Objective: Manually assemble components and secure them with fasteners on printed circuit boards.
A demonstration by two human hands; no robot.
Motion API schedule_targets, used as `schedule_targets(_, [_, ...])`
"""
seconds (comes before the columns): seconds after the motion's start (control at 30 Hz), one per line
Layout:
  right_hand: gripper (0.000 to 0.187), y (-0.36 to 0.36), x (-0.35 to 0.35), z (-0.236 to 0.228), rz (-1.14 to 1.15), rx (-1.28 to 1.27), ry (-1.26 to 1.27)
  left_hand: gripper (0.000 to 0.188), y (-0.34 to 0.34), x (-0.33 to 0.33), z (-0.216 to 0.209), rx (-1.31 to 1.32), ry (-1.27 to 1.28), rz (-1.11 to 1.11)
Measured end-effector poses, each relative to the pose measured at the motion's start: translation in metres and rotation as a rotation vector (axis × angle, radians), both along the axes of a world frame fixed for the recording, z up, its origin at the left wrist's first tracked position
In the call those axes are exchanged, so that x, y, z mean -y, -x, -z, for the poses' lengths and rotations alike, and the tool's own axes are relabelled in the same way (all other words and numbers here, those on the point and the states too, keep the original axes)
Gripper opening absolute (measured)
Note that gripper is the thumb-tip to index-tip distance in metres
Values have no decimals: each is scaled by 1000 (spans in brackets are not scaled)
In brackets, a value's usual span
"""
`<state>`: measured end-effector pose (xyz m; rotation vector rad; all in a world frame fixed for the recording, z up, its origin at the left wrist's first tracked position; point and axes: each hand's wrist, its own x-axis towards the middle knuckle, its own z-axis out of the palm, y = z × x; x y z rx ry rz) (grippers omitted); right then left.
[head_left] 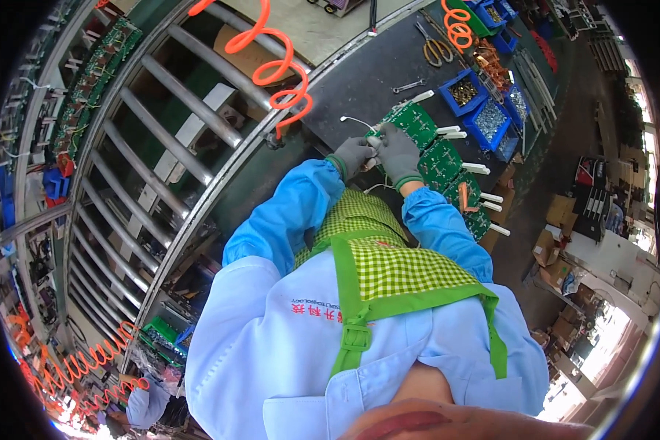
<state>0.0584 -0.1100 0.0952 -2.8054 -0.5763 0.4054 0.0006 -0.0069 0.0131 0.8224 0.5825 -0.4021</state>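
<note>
Both hands work close together over the bench. The left hand, in a dark grey knit glove [353,155], has its fingers drawn in narrow; the right hand, gloved to match [401,152], curls in just beside it. A small pale piece [374,142] shows between them, but whether either hand grips it, I cannot tell.

Right there at the right hand's fingers: a green printed circuit board with white connectors [416,126], lying at the head of an overlapping row. A thin white lead [357,119] loops off its left side. Best handling, I'd judge: steady the board with one hand, press squarely with the other, and keep that lead clear of the fingers.

Further out, a small steel wrench [409,86], then orange-handled scissors [437,51]. To the right, a blue plastic bin of brassy hardware [464,92]; across on the left, grey metal rollers [158,156].
</note>
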Motion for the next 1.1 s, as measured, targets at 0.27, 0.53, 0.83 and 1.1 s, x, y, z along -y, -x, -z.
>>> schedule_targets(0.27, [15, -6, 22, 8, -163, -125, -162, 19, 5, -12, -11, 29, 43, 104])
schedule_targets(0.53, [17, 5, 13, 2, -187, 58, 90, 17, 3, -13, -23, 85, 30, 108])
schedule_targets(0.83, [34, -9, -7, -14, -91, -127, 383, 26, -1, -10, -7, 76, -64, 119])
schedule_targets(1.1, [30, 4, 11, -14, -172, -34, 46, 22, 4, -15, -20, 15, -83, 115])
